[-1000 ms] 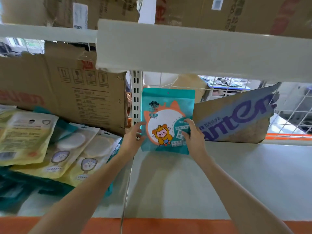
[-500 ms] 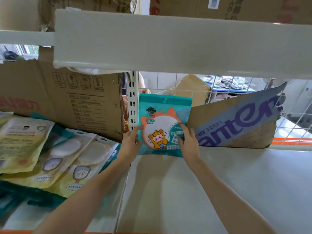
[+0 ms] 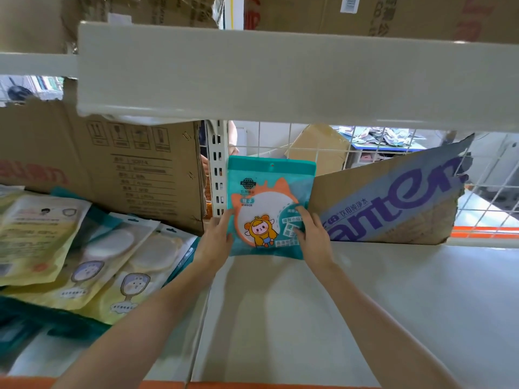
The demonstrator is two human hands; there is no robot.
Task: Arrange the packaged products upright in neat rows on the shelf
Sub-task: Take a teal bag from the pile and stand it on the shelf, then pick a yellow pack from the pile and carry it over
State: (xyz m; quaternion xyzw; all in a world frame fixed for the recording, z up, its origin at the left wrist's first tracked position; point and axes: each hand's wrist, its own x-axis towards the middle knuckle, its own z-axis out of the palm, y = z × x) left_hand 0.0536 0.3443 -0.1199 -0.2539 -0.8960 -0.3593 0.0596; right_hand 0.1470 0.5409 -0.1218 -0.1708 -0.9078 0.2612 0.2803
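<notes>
Now both hands, left hand (image 3: 214,237) and right hand (image 3: 313,234), grip the teal mirror packet (image 3: 269,203) (first in its row), pushed deeper and upright on the shelf (image 3: 393,304).

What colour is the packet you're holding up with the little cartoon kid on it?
The packet is teal, with an orange-rimmed white circle and a yellow cartoon character. Head view.
</notes>
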